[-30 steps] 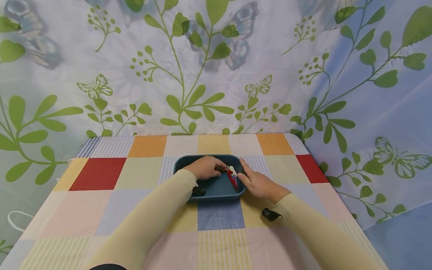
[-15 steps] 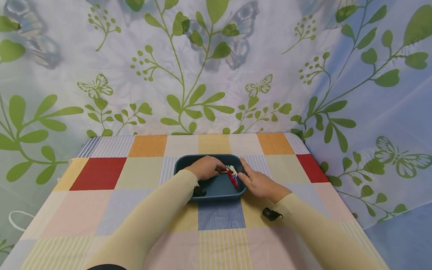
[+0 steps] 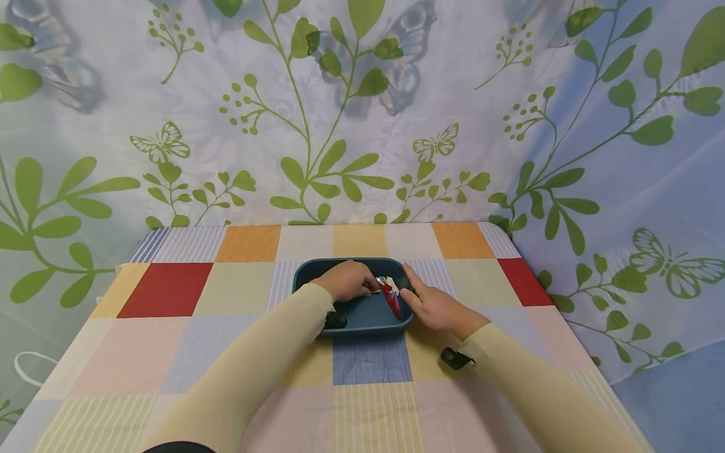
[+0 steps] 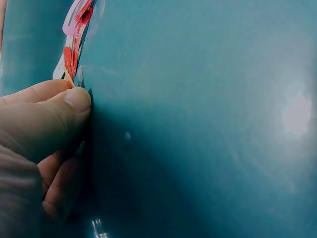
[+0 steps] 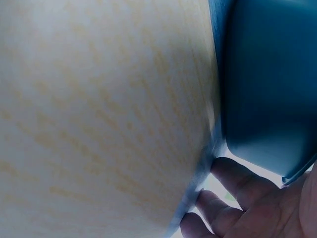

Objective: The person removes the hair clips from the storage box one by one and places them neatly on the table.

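A dark blue rectangular tray (image 3: 362,330) stands on the table. My left hand (image 3: 347,281) reaches into it, thumb and forefinger pinching a thin orange strip (image 4: 70,78). Right beside those fingertips is a narrow bundle of colourful flat pieces (image 3: 391,296), red, white and pink, some with rounded ends like paper clips. In the left wrist view the bundle runs upward from the fingertips, with clear shiny edges along it. My right hand (image 3: 433,306) holds the tray's right end, thumb over the rim and fingers outside. In the right wrist view, its fingers (image 5: 242,186) reach past the tray's corner.
A patchwork cloth (image 3: 370,365) covers the table. Behind and to the right hang curtains (image 3: 317,113) printed with leaves and butterflies. A white cord loop (image 3: 28,368) shows at the left edge. Black wrist devices (image 3: 455,358) sit under both sleeves.
My left fingertips have drawn back slightly from the bundle, and the orange strip sits a little lower. My right hand keeps its place on the tray.
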Available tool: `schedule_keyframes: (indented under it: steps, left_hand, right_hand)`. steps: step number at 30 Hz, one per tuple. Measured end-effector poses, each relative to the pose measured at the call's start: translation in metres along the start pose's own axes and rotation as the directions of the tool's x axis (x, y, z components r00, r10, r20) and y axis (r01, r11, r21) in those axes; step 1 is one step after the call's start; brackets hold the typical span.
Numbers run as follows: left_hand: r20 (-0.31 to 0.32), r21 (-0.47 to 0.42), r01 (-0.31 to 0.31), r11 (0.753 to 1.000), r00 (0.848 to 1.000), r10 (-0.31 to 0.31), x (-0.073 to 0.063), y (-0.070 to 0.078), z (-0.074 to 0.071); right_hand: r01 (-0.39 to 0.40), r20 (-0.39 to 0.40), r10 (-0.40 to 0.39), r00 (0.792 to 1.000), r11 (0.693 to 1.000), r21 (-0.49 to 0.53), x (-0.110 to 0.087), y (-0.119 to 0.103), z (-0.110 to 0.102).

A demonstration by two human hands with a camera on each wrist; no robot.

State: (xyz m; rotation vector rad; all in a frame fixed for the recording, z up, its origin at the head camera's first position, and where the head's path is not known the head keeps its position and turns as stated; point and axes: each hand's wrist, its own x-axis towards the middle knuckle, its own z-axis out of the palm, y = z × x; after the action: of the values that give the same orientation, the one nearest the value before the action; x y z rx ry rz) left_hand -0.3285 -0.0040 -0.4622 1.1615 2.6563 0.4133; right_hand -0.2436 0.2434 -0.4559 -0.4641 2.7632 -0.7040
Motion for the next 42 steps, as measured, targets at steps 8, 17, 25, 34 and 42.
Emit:
schedule_keyframes:
  steps: [8, 17, 25, 34, 42]
  left_hand:
    - [0.0, 0.042, -0.018, 0.999, 1.0, 0.018, 0.002, 0.001, 0.0]
    - [-0.005, 0.074, -0.031, 0.997, 0.999, 0.032, 0.003, -0.002, 0.002]
    - [-0.02, 0.002, -0.027, 1.0, 0.999, 0.027, 0.002, -0.001, 0.004]
    - [-0.004, -0.088, -0.016, 0.996, 1.0, 0.016, 0.0, 0.002, 0.002]
    - [-0.063, -0.269, -0.025, 0.963, 0.998, 0.008, -0.005, 0.004, -0.013]
  right_hand:
    - [0.001, 0.0, -0.001, 1.0, 1.0, 0.0, -0.001, 0.001, -0.001]
    - [-0.003, 0.002, 0.003, 1.0, 1.0, -0.006, -0.001, -0.001, 0.0]
    - [0.001, -0.003, -0.001, 1.0, 1.0, -0.002, -0.001, 0.001, 0.001]
    - [-0.002, -0.009, 0.002, 1.0, 1.0, -0.005, -0.001, 0.003, 0.002]
    - [-0.003, -0.007, 0.003, 1.0, 1.0, -0.009, 0.001, 0.003, 0.002]
